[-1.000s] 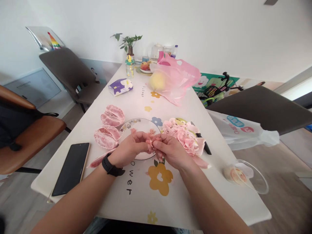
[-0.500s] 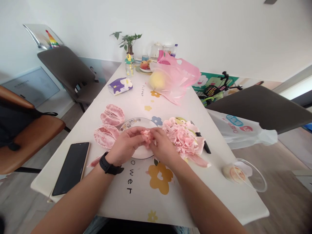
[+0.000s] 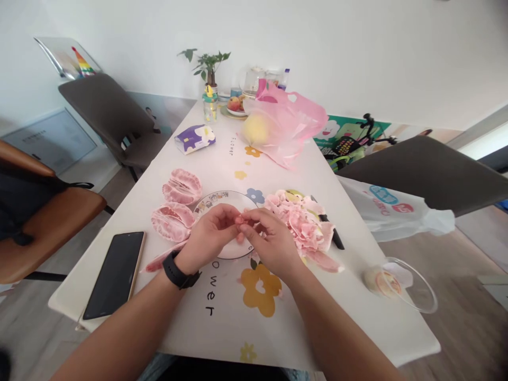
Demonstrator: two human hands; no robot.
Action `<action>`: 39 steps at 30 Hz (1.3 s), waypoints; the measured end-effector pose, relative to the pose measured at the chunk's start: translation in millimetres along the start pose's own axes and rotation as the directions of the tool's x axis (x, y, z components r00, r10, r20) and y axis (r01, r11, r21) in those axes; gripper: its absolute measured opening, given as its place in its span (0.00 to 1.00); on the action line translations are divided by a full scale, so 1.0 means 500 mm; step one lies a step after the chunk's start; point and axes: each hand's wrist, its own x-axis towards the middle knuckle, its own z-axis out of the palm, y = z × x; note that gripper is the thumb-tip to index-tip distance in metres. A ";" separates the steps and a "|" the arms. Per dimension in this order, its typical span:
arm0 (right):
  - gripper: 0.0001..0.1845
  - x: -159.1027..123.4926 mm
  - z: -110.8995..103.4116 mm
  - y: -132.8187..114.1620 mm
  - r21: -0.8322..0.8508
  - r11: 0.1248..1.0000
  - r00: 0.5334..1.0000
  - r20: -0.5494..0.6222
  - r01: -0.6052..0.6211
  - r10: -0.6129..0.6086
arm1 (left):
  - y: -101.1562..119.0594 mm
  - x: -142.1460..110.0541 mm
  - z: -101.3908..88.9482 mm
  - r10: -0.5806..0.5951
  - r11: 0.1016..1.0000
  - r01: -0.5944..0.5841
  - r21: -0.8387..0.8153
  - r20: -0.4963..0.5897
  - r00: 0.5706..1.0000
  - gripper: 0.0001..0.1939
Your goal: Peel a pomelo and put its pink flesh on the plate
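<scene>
Pink pulp (image 3: 239, 219) sits pinched btwn both hands, over the plate (image 3: 228, 251). L hand (image 3: 210, 235): thumb + fingers closed on its L side, black watch (image 3: 179, 271) on that wrist. R hand (image 3: 273, 238): thumb + index closed on its R side, other fingers curled. Fingertips of both hands meet at the pulp, approx. Exact contact pts too small to tell. A bit more pink shows just below the fingers.

Clock positions taken from plate ctr. Peeled citrus chunks: upper chunk (image 3: 182, 186) at 10 o'clock, lower chunk (image 3: 172, 221) at 9, near the plate's edge. Loose wedge (image 3: 161, 259) at 8, partly hidden by L wrist. Phone (image 3: 115, 275), screen dark, farther out at 8. Peel pile (image 3: 304, 225), pink + white w/ some green, at 3; black handle (image 3: 333, 233) pokes out its far R side.

Clear bowl (image 3: 431, 296) w/ a pale item (image 3: 383, 281) by it at 4, nr table edge. White bag (image 3: 389, 211) hangs past the R edge, approx 3. Purple tissue pack (image 3: 195, 138) at 11; pink plastic bag (image 3: 293, 124) w/ a yellow round thing (image 3: 256, 129) in it at 1. Potted plant (image 3: 210, 69), fruit dish (image 3: 237, 112) far off, approx 12.
</scene>
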 end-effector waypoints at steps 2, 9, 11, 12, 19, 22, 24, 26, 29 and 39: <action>0.08 0.000 -0.001 0.000 0.060 0.997 0.999 -0.007 -0.048 0.049 | 0.000 0.000 0.000 -0.018 1.000 0.018 0.007 0.018 1.000 0.11; 0.11 0.006 -0.010 0.006 0.307 0.903 0.954 0.105 -0.300 0.282 | 0.000 -0.001 -0.004 -0.072 0.997 0.070 0.036 0.048 0.996 0.13; 0.12 0.006 -0.012 0.006 0.324 0.894 0.951 0.126 -0.309 0.283 | -0.001 -0.002 -0.004 -0.061 0.997 0.058 0.051 0.062 0.996 0.13; 0.12 0.006 -0.013 0.006 0.330 0.890 0.949 0.134 -0.314 0.285 | -0.001 -0.003 -0.004 -0.060 0.996 0.056 0.065 0.066 0.996 0.12; 0.11 0.003 -0.022 0.012 0.257 0.916 0.948 0.165 -0.307 0.272 | -0.004 -0.005 -0.004 -0.073 0.993 0.067 0.096 0.056 0.996 0.11; 0.11 0.001 -0.024 0.014 0.194 0.937 0.950 0.175 -0.291 0.258 | -0.006 -0.006 -0.004 -0.081 0.994 0.078 0.074 0.052 0.995 0.11; 0.11 0.000 -0.024 0.014 0.177 0.939 0.947 0.187 -0.294 0.262 | -0.006 -0.006 -0.006 -0.081 0.994 0.076 0.078 0.057 0.995 0.10; 0.11 0.000 -0.021 0.014 0.180 0.932 0.940 0.195 -0.314 0.279 | -0.007 -0.007 -0.008 -0.075 0.992 0.069 0.103 0.059 0.995 0.09; 0.11 0.001 -0.015 0.018 0.213 0.916 0.934 0.191 -0.340 0.302 | -0.011 -0.012 -0.008 -0.025 0.967 0.017 0.253 0.030 0.999 0.07; 0.13 -0.004 -0.012 0.002 0.340 0.878 0.938 0.203 -0.336 0.281 | -0.015 -0.014 -0.006 0.137 0.757 -0.059 0.651 -0.070 0.988 0.03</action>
